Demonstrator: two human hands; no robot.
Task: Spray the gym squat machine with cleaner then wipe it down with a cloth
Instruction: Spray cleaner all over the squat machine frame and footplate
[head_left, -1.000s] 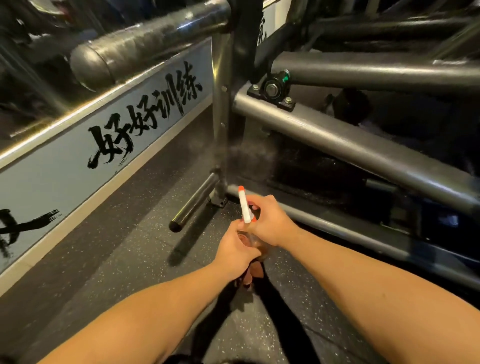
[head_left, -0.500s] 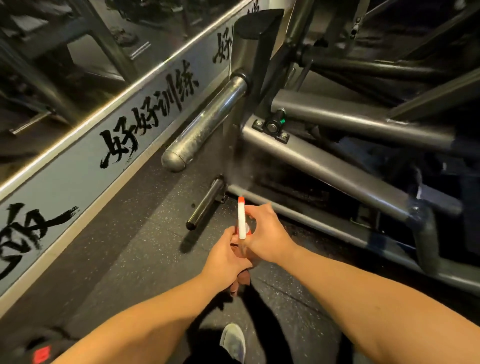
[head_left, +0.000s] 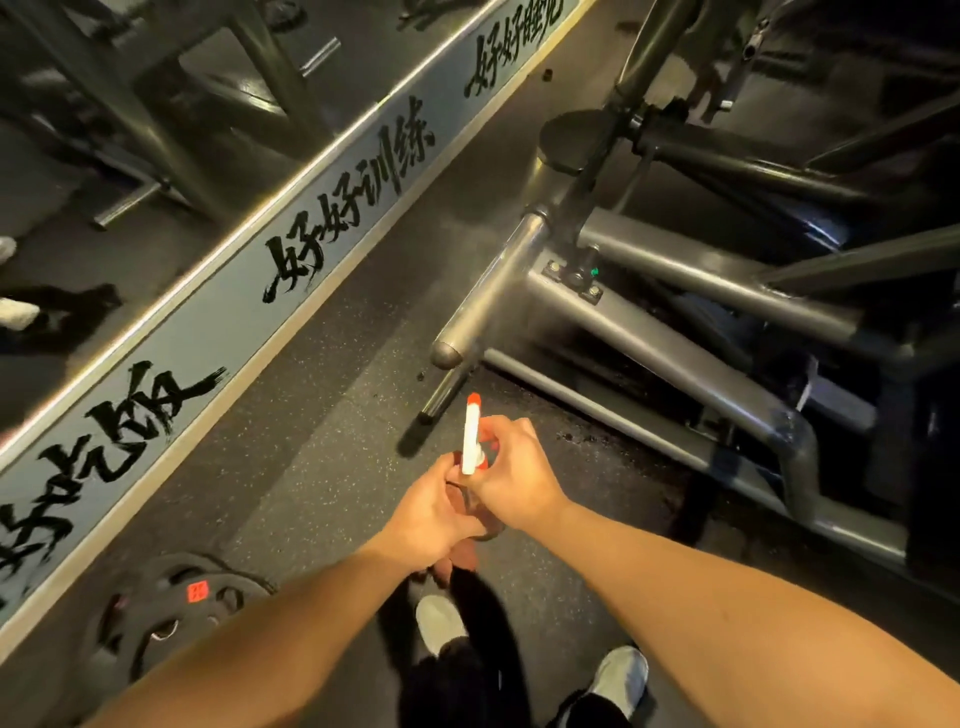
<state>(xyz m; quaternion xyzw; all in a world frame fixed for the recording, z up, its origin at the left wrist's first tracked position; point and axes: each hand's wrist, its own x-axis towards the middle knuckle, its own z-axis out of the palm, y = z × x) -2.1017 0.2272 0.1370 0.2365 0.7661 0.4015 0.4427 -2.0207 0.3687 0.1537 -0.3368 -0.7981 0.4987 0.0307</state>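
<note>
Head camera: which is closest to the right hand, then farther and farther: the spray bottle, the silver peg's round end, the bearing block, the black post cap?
1. Spray bottle: held in the right hand.
2. Silver peg's round end: just ahead, slightly left.
3. Bearing block: farther ahead, on the frame.
4. Black post cap: farthest, up top.

spray bottle (head_left: 471, 436): white-orange head, nozzle toward machine | squat machine (head_left: 649, 343): grey tubular frame

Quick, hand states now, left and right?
Left hand: curled round the lower body of the white-and-orange plastic spray bottle.
Right hand: grips that bottle's trigger neck.
</note>
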